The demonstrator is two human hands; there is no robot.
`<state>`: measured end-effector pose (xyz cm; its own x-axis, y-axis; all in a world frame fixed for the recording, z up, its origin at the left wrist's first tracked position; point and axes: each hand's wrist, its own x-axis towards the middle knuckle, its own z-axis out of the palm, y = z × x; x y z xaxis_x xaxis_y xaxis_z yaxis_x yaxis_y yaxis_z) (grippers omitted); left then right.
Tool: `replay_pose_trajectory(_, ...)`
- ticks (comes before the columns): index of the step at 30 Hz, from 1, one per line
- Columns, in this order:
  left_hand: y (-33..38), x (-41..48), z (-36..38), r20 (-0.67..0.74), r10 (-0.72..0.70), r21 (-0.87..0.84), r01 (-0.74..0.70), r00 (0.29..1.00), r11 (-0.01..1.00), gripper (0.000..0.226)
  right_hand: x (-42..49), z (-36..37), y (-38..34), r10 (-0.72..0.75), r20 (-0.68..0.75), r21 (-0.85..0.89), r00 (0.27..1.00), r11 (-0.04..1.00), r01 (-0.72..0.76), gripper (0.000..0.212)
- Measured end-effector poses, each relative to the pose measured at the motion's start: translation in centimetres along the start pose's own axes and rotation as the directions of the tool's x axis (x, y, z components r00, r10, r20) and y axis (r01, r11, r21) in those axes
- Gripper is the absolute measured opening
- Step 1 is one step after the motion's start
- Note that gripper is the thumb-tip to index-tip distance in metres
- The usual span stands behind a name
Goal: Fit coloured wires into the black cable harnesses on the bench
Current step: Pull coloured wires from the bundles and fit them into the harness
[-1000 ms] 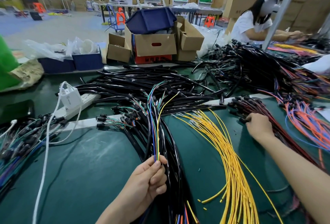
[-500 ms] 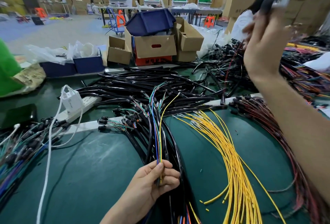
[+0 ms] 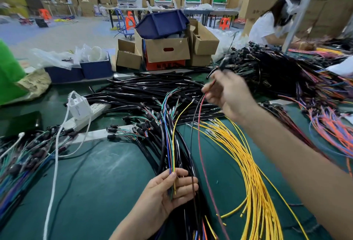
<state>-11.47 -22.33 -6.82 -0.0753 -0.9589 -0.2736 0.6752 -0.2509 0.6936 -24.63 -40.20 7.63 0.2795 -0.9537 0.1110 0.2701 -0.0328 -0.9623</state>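
Observation:
My left hand (image 3: 168, 190) grips a thin bundle of coloured wires (image 3: 170, 148), blue, green, orange and yellow, low in the middle. The bundle rises out of a thick sheaf of black cable harnesses (image 3: 183, 155) lying on the green bench (image 3: 107, 178). My right hand (image 3: 227, 94) is raised over the bench and pinches a red and black wire pair (image 3: 199, 136) ending in a black connector (image 3: 222, 65); that hand is blurred. The pair hangs down past my left hand. A fan of loose yellow wires (image 3: 254, 167) lies to the right.
More black harnesses (image 3: 145, 90) pile up behind. Red and orange wire heaps (image 3: 328, 125) lie at right, and connector bundles (image 3: 23, 155) at left. A white power strip with charger (image 3: 82, 109), cardboard boxes (image 3: 168, 50) and a seated person (image 3: 271, 23) stand further back.
My right hand went from the red wire pile up high, then came down toward the middle, pulling a red and black wire pair along. My left hand kept its grip on the bundle.

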Motion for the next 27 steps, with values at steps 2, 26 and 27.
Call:
replay_pose_trajectory(2, 0.1, -0.1, 0.0, 0.024, -0.017, 0.003, 0.017, 1.000, 1.000, 0.027, -0.2, 0.0, 2.6, 0.083, 0.046, -0.094, 0.995, 0.992, -0.079, 0.023)
replay_pose_trajectory(26, 0.6, -0.3, 0.4, -0.006, -0.034, -0.099, 0.033, 0.999, 0.995, 0.016, 12.9, 0.4, 8.3, 0.334, -0.153, -0.219, 0.930, 0.906, -0.362, 0.054)
replay_pose_trajectory(27, 0.6, -0.3, 0.5, -0.001, -0.039, -0.096, 0.039, 0.999, 0.995, 0.013, 12.5, -0.3, 9.1, 0.340, -0.159, -0.280, 0.927, 0.885, -0.373, 0.057)
